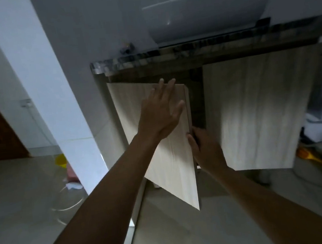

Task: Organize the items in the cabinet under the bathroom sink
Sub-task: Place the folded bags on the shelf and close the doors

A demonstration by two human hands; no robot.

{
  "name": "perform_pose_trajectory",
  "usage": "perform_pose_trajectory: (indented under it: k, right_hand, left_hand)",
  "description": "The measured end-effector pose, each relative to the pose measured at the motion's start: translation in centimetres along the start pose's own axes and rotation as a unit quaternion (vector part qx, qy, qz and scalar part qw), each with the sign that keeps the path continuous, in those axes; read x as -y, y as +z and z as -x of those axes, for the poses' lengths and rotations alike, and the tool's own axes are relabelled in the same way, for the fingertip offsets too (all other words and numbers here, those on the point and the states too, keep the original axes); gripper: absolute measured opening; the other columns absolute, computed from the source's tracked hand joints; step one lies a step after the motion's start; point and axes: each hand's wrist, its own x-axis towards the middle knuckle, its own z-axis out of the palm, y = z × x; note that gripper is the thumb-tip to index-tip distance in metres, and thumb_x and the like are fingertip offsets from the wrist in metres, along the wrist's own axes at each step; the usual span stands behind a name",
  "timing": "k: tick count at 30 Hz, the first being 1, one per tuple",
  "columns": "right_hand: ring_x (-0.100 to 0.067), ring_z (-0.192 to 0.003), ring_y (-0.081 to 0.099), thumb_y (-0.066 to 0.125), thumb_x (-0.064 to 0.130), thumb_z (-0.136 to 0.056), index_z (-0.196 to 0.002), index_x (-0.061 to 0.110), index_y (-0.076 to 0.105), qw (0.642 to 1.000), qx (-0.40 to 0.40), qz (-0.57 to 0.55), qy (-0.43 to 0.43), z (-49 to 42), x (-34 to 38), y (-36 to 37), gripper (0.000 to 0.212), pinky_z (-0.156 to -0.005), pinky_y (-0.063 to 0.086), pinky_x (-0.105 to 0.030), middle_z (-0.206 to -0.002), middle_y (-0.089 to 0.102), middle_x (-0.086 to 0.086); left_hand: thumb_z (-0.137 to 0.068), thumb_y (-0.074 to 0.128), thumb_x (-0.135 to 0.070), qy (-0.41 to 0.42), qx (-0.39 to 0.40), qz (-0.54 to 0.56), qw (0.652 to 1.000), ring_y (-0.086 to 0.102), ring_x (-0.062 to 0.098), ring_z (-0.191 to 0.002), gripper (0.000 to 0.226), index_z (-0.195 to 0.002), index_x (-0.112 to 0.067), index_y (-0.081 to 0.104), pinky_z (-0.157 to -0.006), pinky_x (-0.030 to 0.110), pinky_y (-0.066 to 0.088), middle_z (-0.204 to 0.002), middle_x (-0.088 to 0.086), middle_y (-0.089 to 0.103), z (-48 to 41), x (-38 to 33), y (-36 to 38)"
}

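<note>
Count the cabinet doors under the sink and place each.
2. The left door stands ajar under the left hand; the right door hangs to its right. None seems hidden.

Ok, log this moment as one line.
left door: partly open | left hand: flat on its face | right hand: grips its free edge

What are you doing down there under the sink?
A person is at the cabinet under the sink. The left door stands partly open. The left hand lies flat on its front with fingers spread, and the right hand holds its free edge. The right door looks shut. Inside is too dark to see, so no items show.
</note>
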Motion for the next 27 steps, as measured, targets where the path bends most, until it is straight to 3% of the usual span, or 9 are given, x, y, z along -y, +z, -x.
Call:
perform_pose_trajectory:
  k: [3, 7, 10, 13, 16, 19, 21, 23, 27]
  right_hand:
    - [-0.009, -0.09, 0.064, 0.064, 0.05, -0.091, -0.119, 0.019, 0.065, 0.99, -0.075, -0.035, 0.115, -1.8, -1.1, -1.4, 0.042, -0.075, 0.047, -0.011, -0.105, 0.07, 0.004]
    - [-0.013, -0.08, 0.069, 0.072, 0.023, -0.089, -0.1, 0.009, 0.073, 0.969, -0.162, -0.092, 0.162, -2.6, -0.8, -0.7, 0.018, -0.06, 0.038, 0.004, -0.081, 0.063, 0.009]
    - [-0.009, -0.105, 0.065, 0.063, 0.025, -0.097, -0.129, 0.014, 0.063, 0.973, -0.147, -0.098, 0.149, -2.1, -1.5, 1.3, 0.034, -0.075, 0.034, 0.008, -0.113, 0.068, 0.005]
    - [-0.011, -0.137, 0.044, 0.055, 0.027, -0.101, -0.155, 0.021, 0.028, 0.986, -0.052, -0.074, 0.137, -1.7, -3.1, 2.4, 0.062, -0.1, 0.021, 0.004, -0.156, 0.038, 0.005]
    - [-0.02, -0.144, 0.036, 0.055, 0.011, -0.098, -0.159, 0.024, 0.006, 0.985, 0.026, -0.071, 0.152, -3.1, -4.0, 2.7, 0.079, -0.118, 0.033, -0.028, -0.165, 0.014, 0.007]
    - [-0.025, -0.119, 0.056, 0.054, 0.001, -0.093, -0.158, 0.032, -0.001, 0.975, 0.072, -0.088, 0.193, -5.4, -4.8, 2.3, 0.091, -0.095, 0.053, -0.03, -0.166, 0.009, 0.006]
    - [-0.006, -0.086, 0.055, 0.053, -0.001, -0.094, -0.157, 0.033, -0.003, 0.969, 0.092, -0.099, 0.206, -6.5, -5.2, 1.7, 0.091, -0.065, 0.047, -0.011, -0.166, 0.01, 0.004]
    - [-0.003, -0.065, 0.051, 0.052, -0.001, -0.096, -0.157, 0.033, -0.005, 0.966, 0.107, -0.092, 0.215, -7.3, -5.5, 1.2, 0.09, -0.047, 0.041, -0.011, -0.165, 0.013, 0.003]
    - [-0.013, -0.059, 0.053, 0.051, -0.002, -0.095, -0.157, 0.035, -0.008, 0.968, 0.107, -0.09, 0.207, -8.5, -6.1, 1.2, 0.093, -0.048, 0.044, -0.019, -0.166, 0.011, 0.002]
  left_hand:
    - [-0.098, 0.027, -0.06, -0.004, 0.018, -0.031, 0.999, 0.019, 0.031, -0.149, 0.066, -0.156, -0.034, 0.009, -0.115, 0.059, 0.022, -0.165, 0.003, 0.009, -2.1, -0.3, 2.3]
    - [-0.099, 0.027, -0.057, 0.002, 0.02, -0.061, 0.998, 0.014, 0.039, -0.148, 0.066, -0.156, -0.037, 0.0, -0.116, 0.064, 0.013, -0.165, 0.004, 0.006, -4.0, -0.5, 3.9]
    - [-0.1, 0.029, -0.055, 0.005, 0.022, -0.069, 0.997, 0.012, 0.041, -0.148, 0.066, -0.156, -0.037, -0.002, -0.116, 0.063, 0.009, -0.165, 0.005, 0.004, -5.4, -0.4, 5.1]
    - [-0.101, 0.027, -0.055, -0.001, 0.031, -0.072, 0.997, 0.006, 0.043, -0.148, 0.066, -0.155, -0.037, -0.006, -0.117, 0.062, 0.005, -0.165, 0.006, 0.0, -6.6, -0.6, 6.4]
    - [-0.101, 0.027, -0.052, 0.001, 0.029, -0.078, 0.997, 0.004, 0.044, -0.148, 0.066, -0.156, -0.035, -0.007, -0.116, 0.063, 0.004, -0.165, 0.005, -0.004, -7.2, -0.8, 7.5]
    - [-0.101, 0.031, -0.05, 0.004, 0.024, -0.104, 0.994, 0.001, 0.04, -0.15, 0.069, -0.156, -0.034, -0.007, -0.114, 0.069, 0.004, -0.165, 0.004, -0.005, -8.3, -0.3, 8.4]
    - [-0.101, 0.034, -0.047, 0.007, 0.018, -0.116, 0.993, -0.001, 0.037, -0.15, 0.069, -0.156, -0.033, -0.005, -0.111, 0.073, 0.006, -0.165, 0.004, -0.002, -9.0, -0.1, 8.9]
    - [-0.102, 0.034, -0.043, 0.006, 0.02, -0.112, 0.993, -0.002, 0.035, -0.151, 0.068, -0.156, -0.033, -0.005, -0.11, 0.073, 0.006, -0.165, 0.003, 0.0, -9.6, -0.1, 9.4]
    - [-0.099, 0.039, -0.038, -0.008, 0.007, -0.104, 0.995, 0.001, 0.034, -0.151, 0.071, -0.157, -0.032, -0.003, -0.11, 0.073, 0.009, -0.165, 0.005, 0.007, -10.3, -0.3, 10.6]
